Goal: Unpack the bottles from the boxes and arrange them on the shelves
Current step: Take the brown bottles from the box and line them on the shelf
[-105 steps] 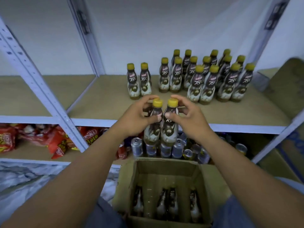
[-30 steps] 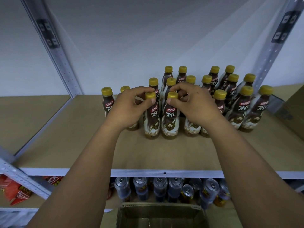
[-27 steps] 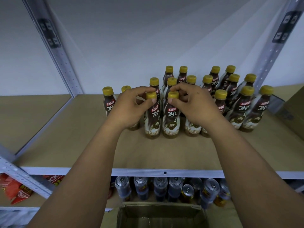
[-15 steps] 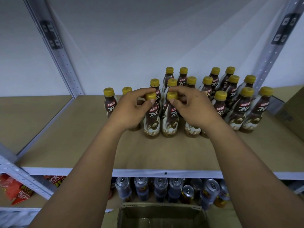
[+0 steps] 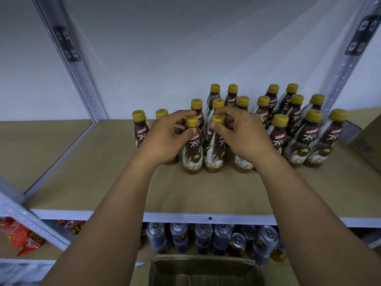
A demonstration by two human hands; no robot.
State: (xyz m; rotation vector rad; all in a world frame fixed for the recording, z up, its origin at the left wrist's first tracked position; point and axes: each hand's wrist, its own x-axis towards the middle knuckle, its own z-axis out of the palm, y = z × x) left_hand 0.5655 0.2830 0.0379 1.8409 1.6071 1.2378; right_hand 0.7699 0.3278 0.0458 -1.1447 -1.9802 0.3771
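- Pinching just under the yellow caps, the left hand [image 5: 162, 139] holds the left bottle [image 5: 192, 153] between thumb and forefinger. The right hand [image 5: 245, 137] holds the right bottle [image 5: 214, 155] the same way, with its other fingers curled above the cap.
- Both bottles stand upright and side by side, bases down on the shelf board [image 5: 185, 193], at the front left corner of the bottle cluster [image 5: 294, 112]. Whether the two touch each other I cannot tell.
- The step in hand looks like setting a fresh pair into the row. The placing seems done, and only the letting go is left.
- The next move calls for opening both pinches and drawing the hands back toward the person without nudging anything. These bottles are tall and narrow and packed close, and the right hand's knuckles hang right over the cluster's front row, so a careless pull could topple a neighbour.
- After that, the hands should probably go down to the box [image 5: 204, 269], which sits below and in front of the cluster. Its inside is cut off by the frame edge, so how many bottles remain cannot be told.
- Both forearms reach forward from the bottom corners and converge toward the cluster. The backs of the hands face the camera and the thumbs point inward at each other.
- Two loose bottles [image 5: 140, 131] stand left of the cluster, partly behind the left hand.
- Cans [image 5: 222, 238] stand on the shelf directly beneath the cluster, and snack packets [image 5: 22, 238] lie far to its lower left.
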